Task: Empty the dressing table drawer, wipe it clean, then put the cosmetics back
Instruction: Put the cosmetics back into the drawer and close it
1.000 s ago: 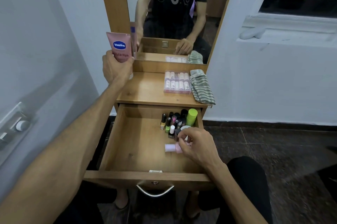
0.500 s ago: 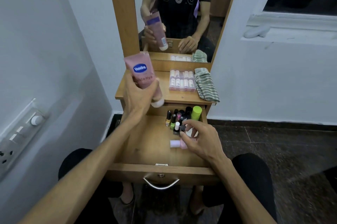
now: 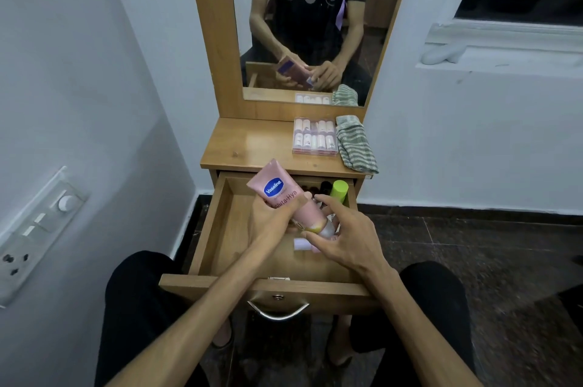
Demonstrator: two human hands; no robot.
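1. The wooden pull-out drawer [image 3: 220, 229] of the dressing table stands open at six o'clock from the mirror [image 3: 303, 24], and it already holds cosmetics. A cluster of small dark-capped bottles [image 3: 325, 189] and a lime-green capped bottle [image 3: 339, 191] stand in its far corner at one o'clock. A small lilac bottle [image 3: 301, 244] lies on its side on the drawer floor, under the hands.

2. Judging from this, the work looks to be in its last stage, the putting back, though the pictures alone cannot prove that the wiping is done.

3. The left hand [image 3: 271, 222] grips the pink squeeze tube with a white cap [image 3: 284, 197] around its middle, fingers curled round it. The tube is tilted, crimped end up toward eleven o'clock and cap down toward five o'clock, held over the drawer's middle.

4. The right hand [image 3: 344, 235] has its fingers spread and bent at the tube's cap end. Its fingertips touch or nearly touch the cap, and I cannot tell whether they pinch it.

5. Left to go back, as I judge it: the tube itself and the clear flat box of small pink and white vials [image 3: 315, 140] on the tabletop at twelve o'clock.

6. The striped green and white cloth [image 3: 355, 143] lies folded just beside the box, at three o'clock from it.

7. The tube's blue oval badge reads "Vaseline", and below it part of a name, "luta-Hya", shows above the fingers. The mirrored shirt lettering is reversed and I cannot read it with confidence.
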